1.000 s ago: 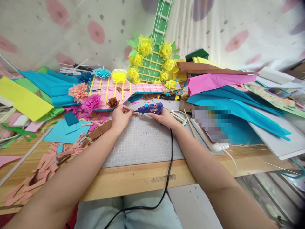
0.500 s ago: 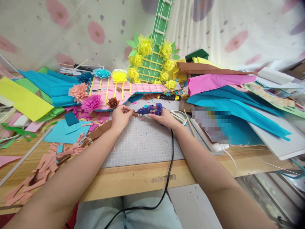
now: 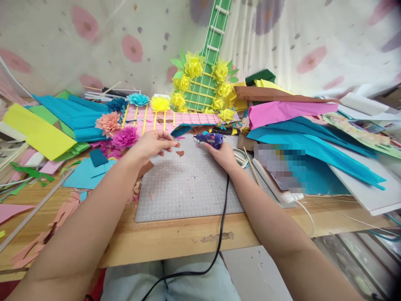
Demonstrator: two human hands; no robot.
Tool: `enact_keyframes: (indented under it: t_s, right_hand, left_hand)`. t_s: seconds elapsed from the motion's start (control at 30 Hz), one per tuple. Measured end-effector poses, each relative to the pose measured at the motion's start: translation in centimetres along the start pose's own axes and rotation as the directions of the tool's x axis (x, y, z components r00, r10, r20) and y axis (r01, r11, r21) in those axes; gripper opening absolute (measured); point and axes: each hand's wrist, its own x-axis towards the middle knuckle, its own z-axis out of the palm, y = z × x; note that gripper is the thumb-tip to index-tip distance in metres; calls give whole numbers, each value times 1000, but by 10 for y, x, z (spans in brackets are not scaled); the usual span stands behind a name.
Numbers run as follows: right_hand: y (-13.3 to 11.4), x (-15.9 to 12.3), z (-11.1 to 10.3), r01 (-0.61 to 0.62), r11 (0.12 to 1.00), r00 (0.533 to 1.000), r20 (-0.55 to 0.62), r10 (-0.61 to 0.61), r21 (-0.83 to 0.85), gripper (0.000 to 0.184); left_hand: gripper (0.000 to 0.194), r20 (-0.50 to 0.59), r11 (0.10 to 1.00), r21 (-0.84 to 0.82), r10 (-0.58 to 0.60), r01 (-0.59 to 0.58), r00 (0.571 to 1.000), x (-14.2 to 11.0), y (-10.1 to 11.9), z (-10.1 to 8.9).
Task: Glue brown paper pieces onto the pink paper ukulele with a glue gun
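Got a blue glue gun (image 3: pixel 213 140) in the right grip (image 3: pixel 223 154), closed around the back end. Aimed left, out over the grey mat (image 3: pixel 194 196), toward the left grip (image 3: pixel 153 144) but not touching it. Close, with a bit of gap between.

Pinching a tiny brown petal (image 3: pixel 178 145) at the fingertips of that left grip, held up over the mat. Just below it, a brown scrap (image 3: pixel 180 153); honestly can't tell from here whether lying on the mat or dangling.

Running down from the gun, a black cord (image 3: pixel 223 217), past the tabletop (image 3: pixel 150 242) edge and across the lap.

Right behind the left grip, a pink guitar (image 3: pixel 150 119) with yellow bars across it and paper flowers (image 3: pixel 125 137) in magenta, peach, yellow and blues around the left end. Leaning upright past that, a green neck (image 3: pixel 213 50) strung in white, flanked by yellow flowers (image 3: pixel 194 65).

Piled to the right, blue paper (image 3: pixel 313 140), with pink paper (image 3: pixel 291 113) behind it. Over to the left, yellow paper (image 3: pixel 39 131), plus peach strips (image 3: pixel 64 213) partly hidden behind the left forearm. Just right of the right grip, a thin stick (image 3: pixel 251 167).
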Motion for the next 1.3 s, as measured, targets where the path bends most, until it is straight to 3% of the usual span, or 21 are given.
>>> enact_keyframes:
  t_s: [0.17, 0.33, 0.4, 0.47, 0.53, 0.6, 0.73, 0.87, 1.0, 1.13, 1.3]
  right_hand:
    - [1, -2, 2, 70, 997, 995, -69, -69, 11, 54]
    - [1, -4, 0, 135, 988, 971, -210, -117, 72, 61]
    - [-1, -6, -3, 213, 976, 924, -333, -186, 45, 60]
    - [-8, -11, -7, 311, 950, 849, -439, -293, -32, 56]
    - [-17, -19, -7, 411, 906, 782, -470, -409, -103, 51]
    - [-29, -26, -2, 498, 858, 753, -431, -498, -122, 45]
    - [-58, -27, 18, 592, 804, 762, -280, -584, -63, 37]
    - [-89, -13, 46, 623, 782, 775, -119, -621, -18, 51]
    - [-118, -2, 80, 660, 751, 749, 45, -660, 29, 64]
    - [-137, 0, 109, 628, 775, 775, 33, -631, 71, 66]
    - [-144, 1, 126, 584, 806, 809, 14, -588, 97, 61]
  left_hand:
    - [13, -199, 992, 59, 118, -109, 973, -15, 28, -47]
    - [22, -372, 969, 226, 179, -98, 911, -21, 26, -82]
    - [25, -379, 949, 303, 201, -84, 903, -16, 18, -92]
    - [27, -406, 938, 340, 207, -64, 890, -11, 10, -99]
    - [27, -410, 942, 332, 186, -44, 893, -7, 6, -102]
    - [27, -388, 948, 318, 158, -29, 908, -6, 5, -102]
    - [20, -373, 929, 371, 145, 4, 916, -6, 9, -96]
    - [15, -398, 927, 375, 138, 24, 907, -8, 12, -93]
    - [21, -344, 893, 448, 118, 52, 932, -7, 13, -92]
    - [27, -301, 825, 562, 136, 61, 944, -3, 10, -91]
    - [30, -361, 784, 615, 187, 83, 914, 1, 7, -90]
